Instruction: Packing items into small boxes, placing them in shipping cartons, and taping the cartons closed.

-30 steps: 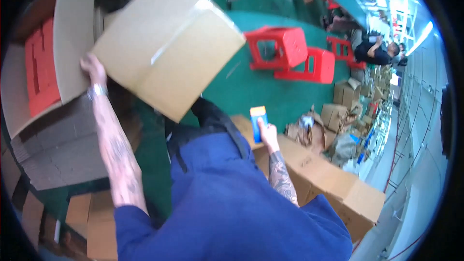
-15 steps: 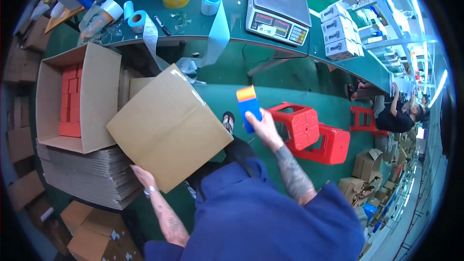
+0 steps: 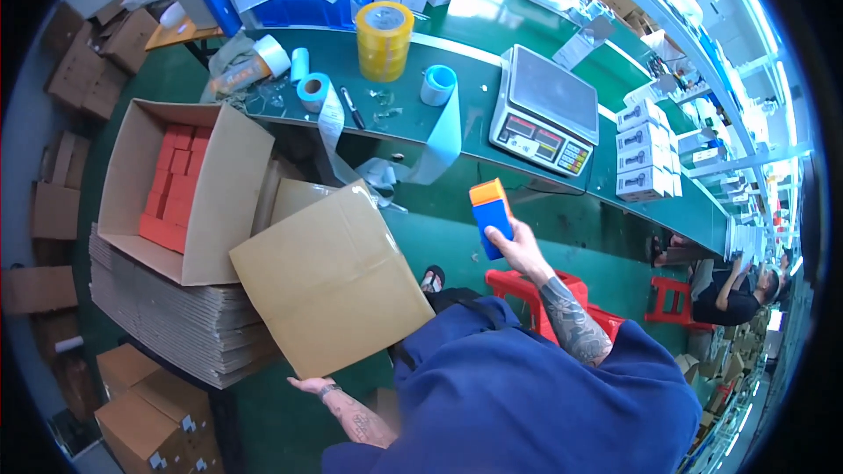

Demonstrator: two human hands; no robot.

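One small blue-and-orange box (image 3: 490, 218) is gripped in my right hand (image 3: 518, 250), raised just off the near edge of a green-topped bench (image 3: 479, 110) that carries a scale (image 3: 553, 88), a yellow tape roll (image 3: 384, 44) and stacked white boxes (image 3: 645, 158). My left hand (image 3: 312, 384) is spread, fingers extended, at the lowest corner of a closed brown carton (image 3: 334, 281), though I cannot tell whether it bears any weight. Around me, the green floor (image 3: 606, 256) holds red stools (image 3: 520, 286) and piled flattened cardboard (image 3: 176, 316), topped by an open carton (image 3: 233, 202) of red blocks (image 3: 176, 189).
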